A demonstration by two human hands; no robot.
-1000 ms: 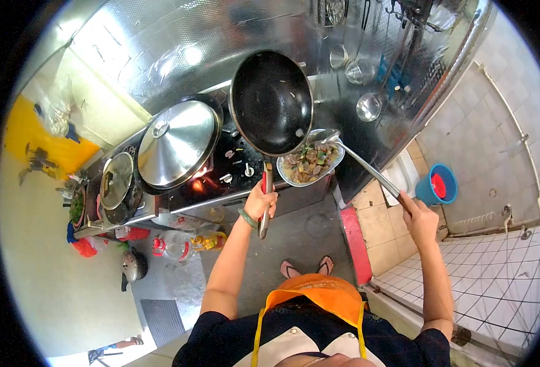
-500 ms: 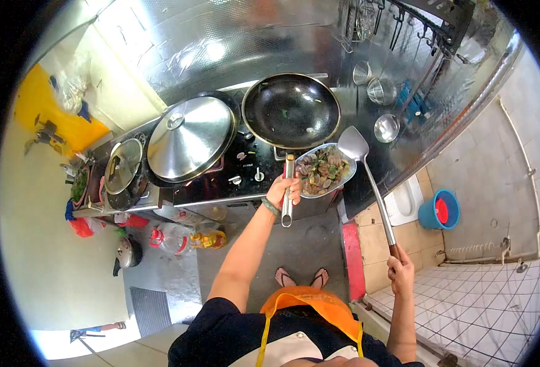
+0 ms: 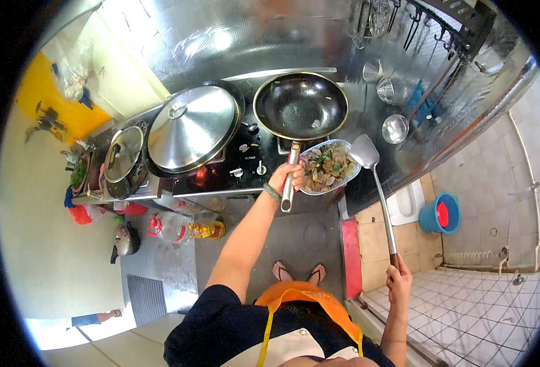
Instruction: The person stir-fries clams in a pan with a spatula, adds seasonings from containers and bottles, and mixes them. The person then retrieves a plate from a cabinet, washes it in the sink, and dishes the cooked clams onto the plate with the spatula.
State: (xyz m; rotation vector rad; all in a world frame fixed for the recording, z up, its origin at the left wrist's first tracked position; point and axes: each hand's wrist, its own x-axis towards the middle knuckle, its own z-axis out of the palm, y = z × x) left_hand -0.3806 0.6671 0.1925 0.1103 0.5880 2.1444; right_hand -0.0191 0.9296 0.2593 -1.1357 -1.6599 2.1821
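My left hand (image 3: pixel 287 178) is wrapped around the long metal handle of a black wok (image 3: pixel 300 107), which sits at the right burner of the stove. A few small food scraps cling to the wok's inside. In my right hand (image 3: pixel 399 280) is the dark handle end of a long metal wok spatula (image 3: pixel 378 183). Its broad blade reaches to the right rim of an oval dish (image 3: pixel 353 178); contact cannot be told. Cooked clams (image 3: pixel 325 168) mixed with green bits fill the dish, just right of my left hand and in front of the wok.
Left of the wok stands a covered pan with a domed metal lid (image 3: pixel 190 128). A glass lid (image 3: pixel 125 156) lies farther left. On the right wall hang a ladle (image 3: pixel 396 129) and strainers (image 3: pixel 385 90). Bottles (image 3: pixel 207 229) and a pressure cooker (image 3: pixel 125 239) stand on the floor; a blue bucket (image 3: pixel 439 214) is at right.
The wok has tipped slightly, its handle now a little higher in view. The whole view has shifted somewhat. Both hands keep their grips, and the spatula blade stays near the dish.
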